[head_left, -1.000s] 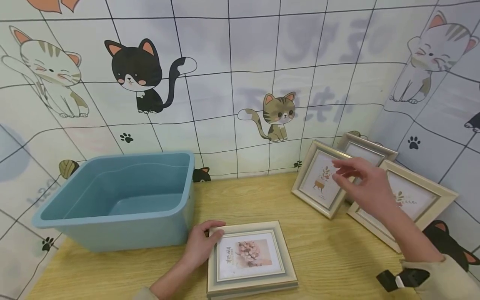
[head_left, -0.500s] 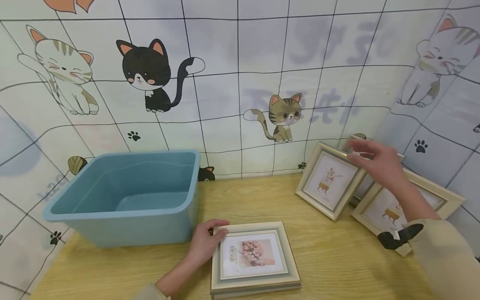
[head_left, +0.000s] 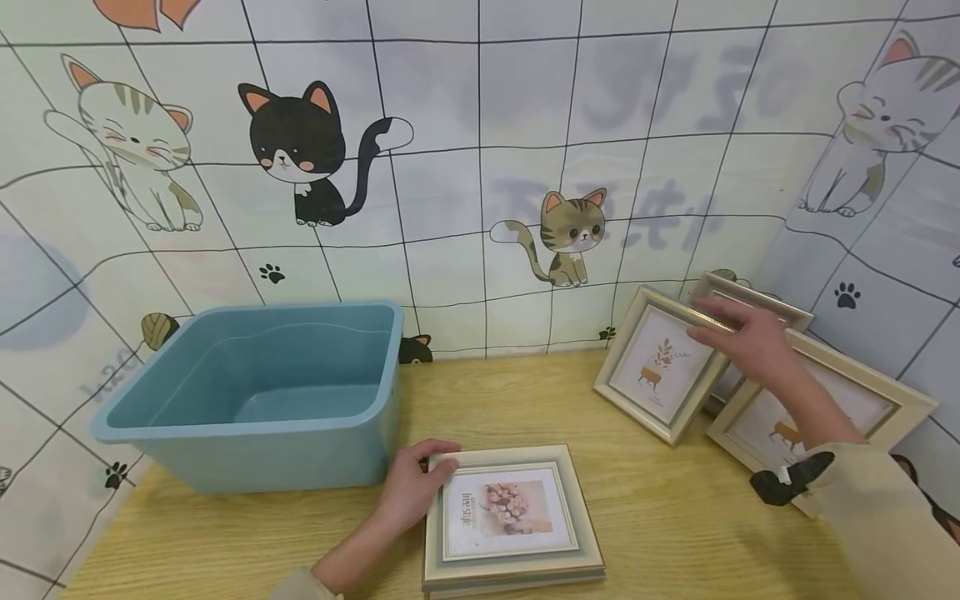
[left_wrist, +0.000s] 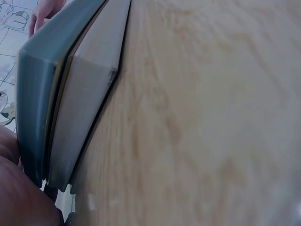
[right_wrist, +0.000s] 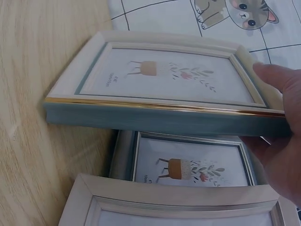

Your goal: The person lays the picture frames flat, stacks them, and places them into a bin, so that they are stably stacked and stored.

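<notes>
A stack of cream picture frames [head_left: 588, 533] lies on the table, its top one showing a pink flower print. My left hand [head_left: 408, 492] holds the stack's far left corner, thumb on the top frame's border and fingers at the edge. In the left wrist view, the side edges of two stacked frames [left_wrist: 77, 89] show. At the right, my right hand [head_left: 753, 342] grips the upper corner of an upright gold-edged picture frame [head_left: 660, 367], thumb on its front and fingers behind. In the right wrist view that frame [right_wrist: 169, 117] appears sideways, with a plant-pot print.
A blue plastic tub [head_left: 247, 454] stands left of the stack. Behind the gripped frame are a silvery frame [head_left: 791, 317] and, further right, a larger cream frame [head_left: 907, 400]. A cat-patterned wall covering [head_left: 442, 192] rises behind the wooden table [head_left: 495, 400].
My right hand has moved from in front of the upright frames onto the gold-edged frame's upper corner and taken hold of it. The left hand stays at the stack; the head view has shifted slightly.
</notes>
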Tool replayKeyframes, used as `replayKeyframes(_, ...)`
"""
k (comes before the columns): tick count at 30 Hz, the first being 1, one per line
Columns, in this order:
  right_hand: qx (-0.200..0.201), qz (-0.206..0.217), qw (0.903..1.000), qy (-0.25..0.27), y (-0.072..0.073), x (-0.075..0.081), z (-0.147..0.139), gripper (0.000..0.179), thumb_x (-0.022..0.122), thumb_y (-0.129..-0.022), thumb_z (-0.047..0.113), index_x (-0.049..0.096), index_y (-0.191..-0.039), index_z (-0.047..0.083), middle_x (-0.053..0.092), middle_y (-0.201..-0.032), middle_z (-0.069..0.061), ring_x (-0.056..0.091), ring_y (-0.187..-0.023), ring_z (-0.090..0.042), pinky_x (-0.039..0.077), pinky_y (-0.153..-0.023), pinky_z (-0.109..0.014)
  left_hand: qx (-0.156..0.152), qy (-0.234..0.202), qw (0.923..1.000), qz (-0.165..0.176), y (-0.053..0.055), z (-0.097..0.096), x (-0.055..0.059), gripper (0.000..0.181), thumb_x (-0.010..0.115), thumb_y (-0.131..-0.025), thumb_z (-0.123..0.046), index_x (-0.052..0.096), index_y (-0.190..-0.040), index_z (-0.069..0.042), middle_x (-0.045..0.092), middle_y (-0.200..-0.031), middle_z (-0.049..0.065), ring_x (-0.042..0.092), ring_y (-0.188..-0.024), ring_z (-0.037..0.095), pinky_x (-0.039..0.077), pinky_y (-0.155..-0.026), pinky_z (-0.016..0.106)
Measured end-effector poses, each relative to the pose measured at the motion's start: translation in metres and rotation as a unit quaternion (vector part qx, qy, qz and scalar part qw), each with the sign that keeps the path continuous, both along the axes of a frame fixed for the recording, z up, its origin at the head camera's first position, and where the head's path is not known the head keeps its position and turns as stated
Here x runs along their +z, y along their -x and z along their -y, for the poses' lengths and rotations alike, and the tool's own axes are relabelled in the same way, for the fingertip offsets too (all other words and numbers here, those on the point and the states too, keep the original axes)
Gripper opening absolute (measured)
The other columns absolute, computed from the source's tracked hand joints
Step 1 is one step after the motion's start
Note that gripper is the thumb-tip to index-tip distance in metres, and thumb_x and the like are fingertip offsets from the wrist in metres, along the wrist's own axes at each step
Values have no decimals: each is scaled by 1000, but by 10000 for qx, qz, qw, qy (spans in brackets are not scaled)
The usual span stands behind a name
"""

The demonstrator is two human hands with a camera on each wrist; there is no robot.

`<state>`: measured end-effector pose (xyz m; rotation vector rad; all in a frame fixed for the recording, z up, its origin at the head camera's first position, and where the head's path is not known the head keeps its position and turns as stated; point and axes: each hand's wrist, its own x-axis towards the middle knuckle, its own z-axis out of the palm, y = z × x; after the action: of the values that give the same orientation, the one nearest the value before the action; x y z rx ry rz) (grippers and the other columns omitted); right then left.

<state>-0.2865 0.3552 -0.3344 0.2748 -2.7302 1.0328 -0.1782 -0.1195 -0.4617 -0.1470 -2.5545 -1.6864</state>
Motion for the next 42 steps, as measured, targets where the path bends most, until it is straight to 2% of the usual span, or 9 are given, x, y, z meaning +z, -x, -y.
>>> replayKeyframes(4,-58,-198,9998,23,2,-5,2,55,65,-102,36,55,-147,5,46,-152,-25,40,-138,-50,42,-83,-19,13,-26,10000,22,0,0,-1,19,73,-94,-6,78,-111,-6,72,-122,9,59,-120,31,48,-94,43)
replayKeyframes(9,-226,-317,9992,24,4,-11,4,50,59,-106,35,57,-145,5,47,-151,-27,44,-133,-49,40,-75,-28,19,-38,10000,18,0,0,-2,19,73,-94,-7,78,-112,-6,72,-122,9,59,-122,33,48,-97,46)
replayKeyframes(20,-318,-179,9993,96,1,-11,9,51,53,-108,36,53,-149,6,43,-152,-29,47,-130,-52,40,-69,-27,30,-84,10000,45,0,0,-2,19,73,-94,-7,78,-111,-6,71,-123,9,57,-124,34,48,-98,47)
replayKeyframes(24,-279,-159,9993,208,-3,-9,13,51,51,-109,36,51,-150,6,41,-154,-29,49,-128,-53,42,-61,-23,56,-33,10000,36,0,0,-2,18,73,-94,-7,78,-111,-7,71,-123,9,59,-121,32,48,-94,43)
replayKeyframes(28,-314,-224,9990,212,-6,-11,15,51,50,-109,37,52,-150,6,41,-153,-30,57,-118,-49,40,-48,-32,21,19,10000,74,0,0,0,19,72,-93,-6,78,-111,-7,71,-123,9,59,-114,28,48,-89,39)
replayKeyframes(30,-323,-212,9990,203,-7,-11,15,51,50,-109,38,52,-150,7,41,-153,-30,57,-116,-47,39,-48,-34,3,0,9999,102,0,-1,2,19,72,-93,-6,78,-111,-7,70,-123,10,58,-113,28,48,-89,40)
replayKeyframes(36,-297,-251,9992,91,-13,-10,16,50,52,-109,37,53,-149,8,43,-153,-28,50,-128,-52,43,-66,-29,7,-83,9998,152,1,-2,7,22,73,-94,-9,76,-114,-4,72,-120,9,60,-116,29,49,-90,40)
replayKeyframes(39,-321,-197,9991,185,-15,-9,18,51,53,-108,39,53,-149,9,42,-154,-26,47,-131,-54,51,-82,-44,-2,-244,9996,153,2,-1,11,24,73,-95,-11,75,-117,-2,72,-118,11,61,-116,30,49,-91,42)
replayKeyframes(42,-375,-77,9986,370,-18,-7,20,55,53,-107,44,52,-151,12,40,-157,-23,41,-136,-53,42,-99,-64,13,-386,9992,118,4,-1,17,28,73,-96,-14,73,-120,-1,71,-119,12,59,-120,34,48,-98,49)
